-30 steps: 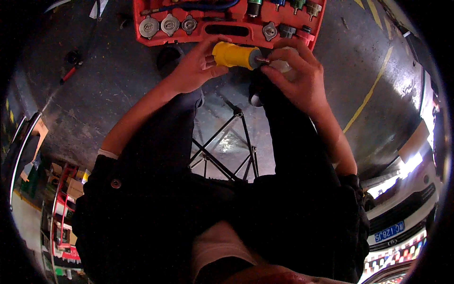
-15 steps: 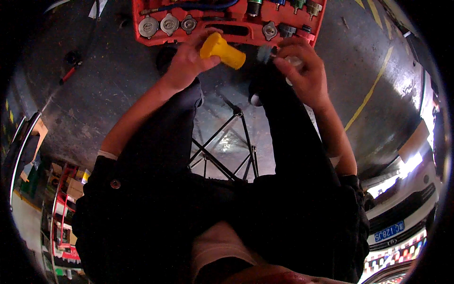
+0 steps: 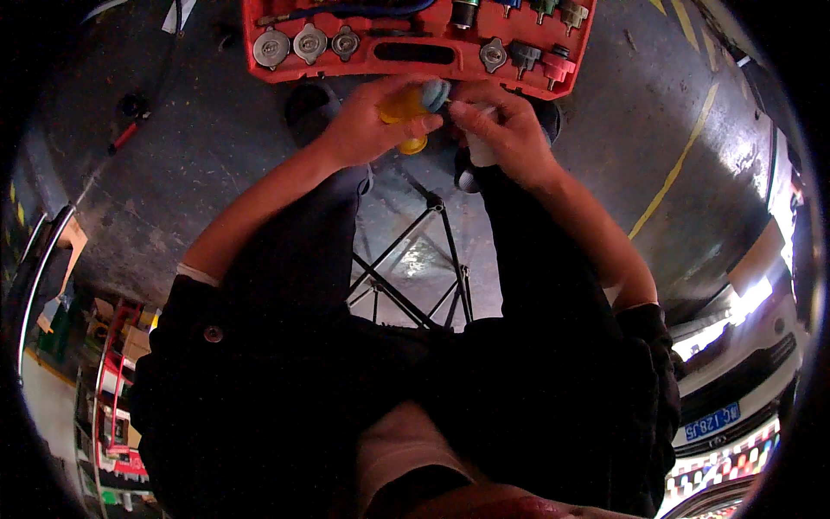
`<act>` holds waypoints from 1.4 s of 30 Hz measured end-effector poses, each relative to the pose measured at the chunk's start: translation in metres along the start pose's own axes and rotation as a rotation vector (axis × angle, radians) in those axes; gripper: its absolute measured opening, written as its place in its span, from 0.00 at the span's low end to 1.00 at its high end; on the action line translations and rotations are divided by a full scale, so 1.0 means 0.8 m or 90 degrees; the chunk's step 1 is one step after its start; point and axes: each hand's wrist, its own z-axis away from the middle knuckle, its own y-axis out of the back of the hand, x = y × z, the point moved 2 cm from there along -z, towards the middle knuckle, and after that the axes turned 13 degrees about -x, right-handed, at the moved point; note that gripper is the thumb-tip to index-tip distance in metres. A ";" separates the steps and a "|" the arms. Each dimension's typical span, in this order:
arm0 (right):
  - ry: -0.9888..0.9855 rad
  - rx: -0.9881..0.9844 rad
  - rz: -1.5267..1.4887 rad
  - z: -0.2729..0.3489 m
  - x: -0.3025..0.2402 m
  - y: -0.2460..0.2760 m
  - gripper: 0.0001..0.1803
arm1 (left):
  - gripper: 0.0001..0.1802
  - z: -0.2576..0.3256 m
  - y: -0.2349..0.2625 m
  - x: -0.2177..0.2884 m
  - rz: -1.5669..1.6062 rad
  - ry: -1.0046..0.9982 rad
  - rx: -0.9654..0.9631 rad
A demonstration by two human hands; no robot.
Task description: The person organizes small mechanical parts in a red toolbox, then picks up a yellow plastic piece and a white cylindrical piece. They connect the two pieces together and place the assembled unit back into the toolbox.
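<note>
My left hand (image 3: pixel 372 121) is closed around a yellow plastic tube-shaped piece (image 3: pixel 413 145) with a wider rim at one end. Beside the yellow body, above my left thumb, is a blue-grey round cap (image 3: pixel 435 95) with a short stem. My right hand (image 3: pixel 510 134) pinches at that stem with thumb and forefinger. A crumpled white cloth or tissue (image 3: pixel 482 147) is tucked under the same hand's fingers. Whether the cap touches the yellow piece I cannot tell. Just beyond both hands lies an open red tool case (image 3: pixel 363 73).
The case holds several silver radiator caps (image 3: pixel 309 43), a blue hose (image 3: pixel 372 10) and coloured adapters (image 3: pixel 558 62). My shoes and dark-trousered legs flank a black folding metal frame (image 3: pixel 406 294). A white car (image 3: pixel 735 381) stands at right, a red shelf rack (image 3: pixel 117 389) at left.
My hands have come together over the floor before the case. The yellow piece has turned within my left hand, and the blue-grey cap has moved left with my right hand to meet it.
</note>
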 end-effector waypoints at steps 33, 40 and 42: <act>0.093 -0.016 0.108 -0.004 -0.001 0.028 0.30 | 0.26 0.001 0.006 -0.011 -0.142 0.212 -0.020; 0.081 0.002 -0.294 -0.005 0.026 0.029 0.27 | 0.20 -0.003 0.012 -0.003 -0.090 0.086 0.098; 0.079 -0.029 -0.339 -0.006 0.034 0.032 0.26 | 0.18 -0.003 0.012 0.006 -0.065 0.096 0.062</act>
